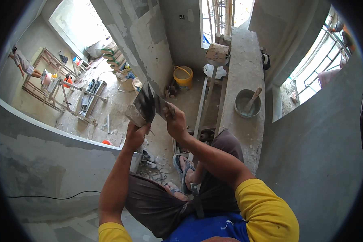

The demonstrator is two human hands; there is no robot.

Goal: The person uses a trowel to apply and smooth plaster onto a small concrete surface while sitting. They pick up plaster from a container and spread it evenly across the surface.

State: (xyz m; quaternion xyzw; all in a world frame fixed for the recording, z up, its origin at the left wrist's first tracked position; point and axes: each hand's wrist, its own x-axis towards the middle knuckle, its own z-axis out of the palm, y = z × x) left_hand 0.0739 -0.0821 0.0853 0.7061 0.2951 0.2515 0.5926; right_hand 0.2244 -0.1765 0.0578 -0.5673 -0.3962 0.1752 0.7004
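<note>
My left hand (136, 135) grips a broad, flat metal plastering blade (139, 107) with dark and pale patches on its face. My right hand (174, 123) is closed on a smaller metal scraper (162, 105), whose blade meets or nearly meets the broad one. Right of my hands, a round metal pot (240, 109) of grey mix, with a wooden-handled stick (255, 94) standing in it, rests on a long dusty plank (244, 56).
A yellow bucket (182, 82) and white jug (213, 71) are beyond. Slippered feet and shoes (148, 159) lie below. A person (24, 62) stands by wooden frames (40, 86) in the left room; another (343, 34) is outside the right window. A black cable (56, 197) crosses lower left.
</note>
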